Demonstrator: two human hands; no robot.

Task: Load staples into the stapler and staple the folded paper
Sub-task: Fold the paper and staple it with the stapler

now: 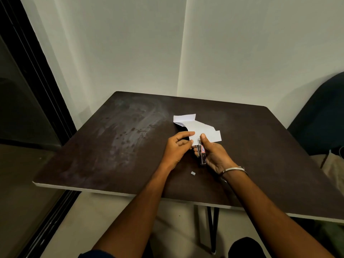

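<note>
Both hands hold folded paper (200, 130) and stapler (202, 154) (red-bordered label, unreadable).

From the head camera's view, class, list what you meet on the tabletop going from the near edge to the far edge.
Loose strip of staples → stapler, gripped in the right hand → folded paper, pinched by the left hand → bare dark table.

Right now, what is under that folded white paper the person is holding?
The stapler's front end sits at the folded paper's near edge, gripped by the right hand. The left hand pinches the paper. Below is the dark table; anything beneath the sheet is covered.
</note>
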